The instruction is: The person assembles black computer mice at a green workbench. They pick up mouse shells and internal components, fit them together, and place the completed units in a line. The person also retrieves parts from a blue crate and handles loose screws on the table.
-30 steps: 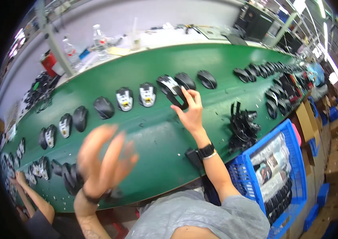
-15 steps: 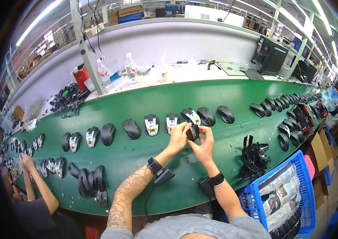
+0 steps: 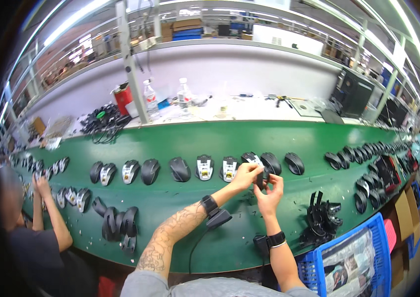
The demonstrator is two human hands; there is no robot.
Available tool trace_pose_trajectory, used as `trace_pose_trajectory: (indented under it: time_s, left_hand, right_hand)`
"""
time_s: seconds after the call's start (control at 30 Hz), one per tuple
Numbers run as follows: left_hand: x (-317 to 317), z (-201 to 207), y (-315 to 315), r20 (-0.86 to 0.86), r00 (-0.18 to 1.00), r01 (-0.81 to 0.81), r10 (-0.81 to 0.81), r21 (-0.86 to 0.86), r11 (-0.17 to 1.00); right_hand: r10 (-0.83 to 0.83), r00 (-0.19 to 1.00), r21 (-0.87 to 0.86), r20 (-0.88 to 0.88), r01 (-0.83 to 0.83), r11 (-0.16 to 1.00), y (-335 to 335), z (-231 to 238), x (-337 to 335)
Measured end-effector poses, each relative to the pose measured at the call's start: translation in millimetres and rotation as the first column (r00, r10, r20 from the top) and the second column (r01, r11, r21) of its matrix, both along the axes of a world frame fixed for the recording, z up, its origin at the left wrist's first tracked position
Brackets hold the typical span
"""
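Note:
My left hand (image 3: 247,176) pinches one side of a dark plastic piece (image 3: 261,181), probably a mouse shell part. My right hand (image 3: 271,197) grips its other side with thumb and fingers. The piece is held up over the green bench, partly hidden by my fingers. Just beyond my hands stands a row of computer mice: an opened one with a pale inside (image 3: 252,158), a black one (image 3: 270,163) and another black one (image 3: 294,163). Left of my hands are two more opened mice (image 3: 229,169) and a closed black mouse (image 3: 179,169).
A heap of black plastic parts (image 3: 322,218) lies to the right, near a blue basket (image 3: 381,247). Curved black shells (image 3: 113,222) sit at front left. A co-worker's hands (image 3: 41,185) work at far left. Bottles (image 3: 184,94) stand on the back ledge.
My view has shifted, so the bench appears lower and further right. Both hands keep hold of the dark piece, which now appears narrower and more upright between my fingers.

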State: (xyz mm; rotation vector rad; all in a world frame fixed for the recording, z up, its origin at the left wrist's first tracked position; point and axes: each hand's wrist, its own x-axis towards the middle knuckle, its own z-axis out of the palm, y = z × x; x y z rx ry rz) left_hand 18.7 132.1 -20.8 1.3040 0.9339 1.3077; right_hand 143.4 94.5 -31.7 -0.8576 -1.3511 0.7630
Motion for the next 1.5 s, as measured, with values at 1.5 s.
trace_pose_trajectory:
  time_s: [1.5]
  left_hand:
    - [-66,-27,-112,0.55,0.761,-0.209,0.344,-0.294,0.933]
  right_hand:
    - [0.261,0.916,0.071,0.305,-0.295,0.953,-61,-2,-49]
